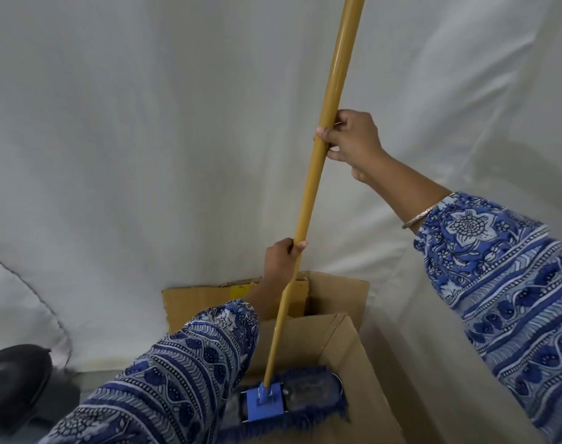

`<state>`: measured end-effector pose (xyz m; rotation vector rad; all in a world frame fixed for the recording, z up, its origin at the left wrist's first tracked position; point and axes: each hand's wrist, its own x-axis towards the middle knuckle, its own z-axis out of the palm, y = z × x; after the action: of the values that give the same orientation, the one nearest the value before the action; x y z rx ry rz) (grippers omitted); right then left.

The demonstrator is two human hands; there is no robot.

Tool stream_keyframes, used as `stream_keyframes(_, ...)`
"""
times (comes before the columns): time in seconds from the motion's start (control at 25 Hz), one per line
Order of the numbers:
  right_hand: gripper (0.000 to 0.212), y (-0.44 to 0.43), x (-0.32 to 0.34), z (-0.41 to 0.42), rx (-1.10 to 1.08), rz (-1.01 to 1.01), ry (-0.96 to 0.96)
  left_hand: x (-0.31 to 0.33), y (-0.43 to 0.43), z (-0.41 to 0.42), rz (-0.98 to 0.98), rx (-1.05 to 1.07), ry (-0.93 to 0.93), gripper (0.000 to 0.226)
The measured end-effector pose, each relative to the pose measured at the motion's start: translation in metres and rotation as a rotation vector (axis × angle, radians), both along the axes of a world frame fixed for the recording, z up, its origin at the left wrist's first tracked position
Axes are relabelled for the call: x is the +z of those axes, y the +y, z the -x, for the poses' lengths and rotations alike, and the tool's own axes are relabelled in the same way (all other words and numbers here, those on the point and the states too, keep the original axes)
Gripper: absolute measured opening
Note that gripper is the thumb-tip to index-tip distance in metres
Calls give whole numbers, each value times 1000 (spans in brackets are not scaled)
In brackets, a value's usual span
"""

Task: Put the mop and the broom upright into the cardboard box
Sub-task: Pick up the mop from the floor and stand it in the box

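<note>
Mop (pixel 308 200) pole gripped by both hands above box (pixel 353 354).

We see a glossy smooth mop pole (pixel 321 149), fringed cloth mop head (pixel 305 395), matt cardboard box (pixel 363 363), creased white sheet (pixel 145 139)

Both arms wear long, loose sleeves printed in blue and white: bands of chevrons, scrolls and small flowers, with one large open blossom on the right sleeve (pixel 504 283) nearest its cuff. A thin silver bangle (pixel 421 216) circles the right wrist just beyond that cuff. The left sleeve (pixel 177 373) carries the same banded print.
</note>
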<state>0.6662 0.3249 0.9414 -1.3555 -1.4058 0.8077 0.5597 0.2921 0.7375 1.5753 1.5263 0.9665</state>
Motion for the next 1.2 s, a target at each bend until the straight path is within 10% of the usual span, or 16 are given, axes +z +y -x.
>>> stream_keyframes(1.2, 22, 56, -144, 43, 14, -1, -270, -97, 52, 18, 335, 150, -39, 31)
